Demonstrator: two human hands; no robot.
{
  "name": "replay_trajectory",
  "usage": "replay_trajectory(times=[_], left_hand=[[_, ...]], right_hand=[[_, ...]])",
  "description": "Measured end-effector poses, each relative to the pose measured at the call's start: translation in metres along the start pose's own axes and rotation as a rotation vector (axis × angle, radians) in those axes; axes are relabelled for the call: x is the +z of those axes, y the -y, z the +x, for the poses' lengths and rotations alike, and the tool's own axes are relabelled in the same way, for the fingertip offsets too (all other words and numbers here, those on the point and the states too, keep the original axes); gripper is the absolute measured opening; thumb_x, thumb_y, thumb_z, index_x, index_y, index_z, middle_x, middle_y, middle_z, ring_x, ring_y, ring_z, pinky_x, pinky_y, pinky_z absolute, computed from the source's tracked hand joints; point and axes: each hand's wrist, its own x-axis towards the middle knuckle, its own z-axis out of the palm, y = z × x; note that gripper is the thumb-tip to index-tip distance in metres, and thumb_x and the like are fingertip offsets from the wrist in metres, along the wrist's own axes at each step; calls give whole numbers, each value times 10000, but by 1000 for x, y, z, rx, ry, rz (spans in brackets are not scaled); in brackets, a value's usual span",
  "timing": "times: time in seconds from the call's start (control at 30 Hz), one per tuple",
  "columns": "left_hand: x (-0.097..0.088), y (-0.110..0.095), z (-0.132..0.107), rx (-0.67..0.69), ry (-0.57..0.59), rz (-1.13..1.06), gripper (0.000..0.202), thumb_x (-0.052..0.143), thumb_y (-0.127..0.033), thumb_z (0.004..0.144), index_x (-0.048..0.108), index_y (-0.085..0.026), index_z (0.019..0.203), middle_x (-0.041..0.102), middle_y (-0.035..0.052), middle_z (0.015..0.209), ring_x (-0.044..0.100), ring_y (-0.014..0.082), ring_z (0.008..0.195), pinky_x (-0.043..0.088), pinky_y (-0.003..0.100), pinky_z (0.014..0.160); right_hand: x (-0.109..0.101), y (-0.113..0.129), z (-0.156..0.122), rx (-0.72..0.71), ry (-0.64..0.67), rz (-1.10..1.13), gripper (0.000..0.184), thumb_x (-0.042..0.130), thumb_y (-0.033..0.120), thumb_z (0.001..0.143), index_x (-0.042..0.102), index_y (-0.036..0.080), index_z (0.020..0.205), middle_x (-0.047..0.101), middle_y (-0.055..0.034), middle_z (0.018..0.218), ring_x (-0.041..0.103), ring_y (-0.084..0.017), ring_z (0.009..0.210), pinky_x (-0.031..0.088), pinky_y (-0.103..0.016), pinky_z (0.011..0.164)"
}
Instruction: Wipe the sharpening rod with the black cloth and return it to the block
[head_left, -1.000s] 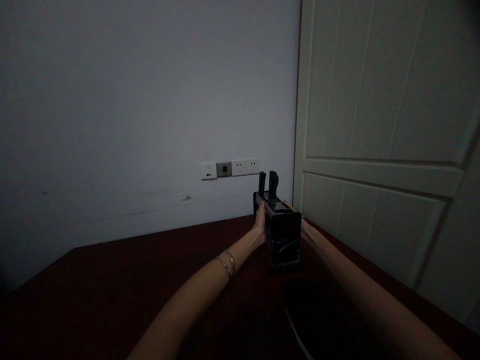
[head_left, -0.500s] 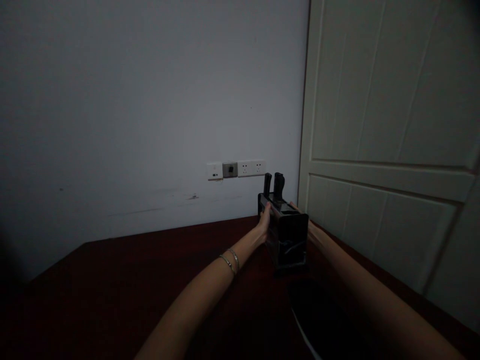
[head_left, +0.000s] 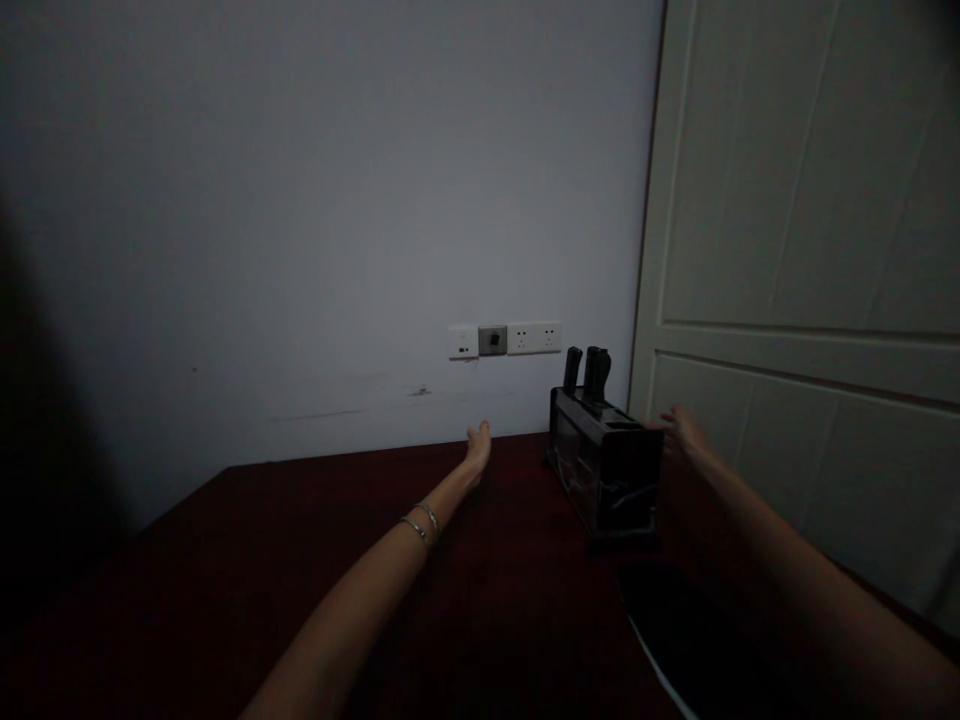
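- Left hand (head_left: 478, 446) open, empty, hovering over the dark red surface (head_left: 315, 560), well apart from the knife block (head_left: 607, 465).
- Right hand (head_left: 681, 432) open, fingers loose, just beside the block's right side, contact unclear.
- Knife block upright near the surface's far right corner, by the door (head_left: 810, 300); black handles (head_left: 589, 370) sticking up.
- Wide bare stretch of surface left of the block, up to the wall (head_left: 300, 220).
- Dark round object (head_left: 675, 640) at the near right edge.

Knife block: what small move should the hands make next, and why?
Probably draw both hands back. The knife block stands upright on the table, the left hand is open and apart from it, and the right hand is open beside it, so it needs no support.
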Motion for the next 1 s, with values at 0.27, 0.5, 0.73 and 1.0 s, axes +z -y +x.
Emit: replay_trajectory(times=[0.27,0.5,0.73,1.0], left_hand=[[-133,56,2,-50,-375,514,628,227,-373,859,40,-50,1364,85,212,1441,91,293,1324,165,452,1032],[-165,104,-15,35,-275,808,618,297,-397,836,153,-102,1360,160,185,1435,71,285,1327,106,465,1038],[-166,127,-28,164,-180,953,670,388,-413,778,232,-96,1348,171,197,1425,29,285,1328,21,458,1042],[-166,126,-35,193,-146,1013,567,342,-460,793,403,-157,1269,275,163,1400,94,300,1321,74,471,1038]], right_hand=[[-6,84,18,-178,-475,69,348,283,355,829,460,224,1099,593,-123,866,611,-247,666,461,-420,549],[86,170,-75,-622,-25,-203,181,418,216,804,558,192,916,601,-57,789,577,-193,762,443,-338,730],[170,104,-171,-345,727,-578,441,293,248,852,379,124,1266,502,-133,1216,466,-210,1112,322,-326,956],[200,32,-212,-119,913,-730,583,324,395,842,364,40,1303,368,-185,1350,293,-295,1263,207,-481,1010]])
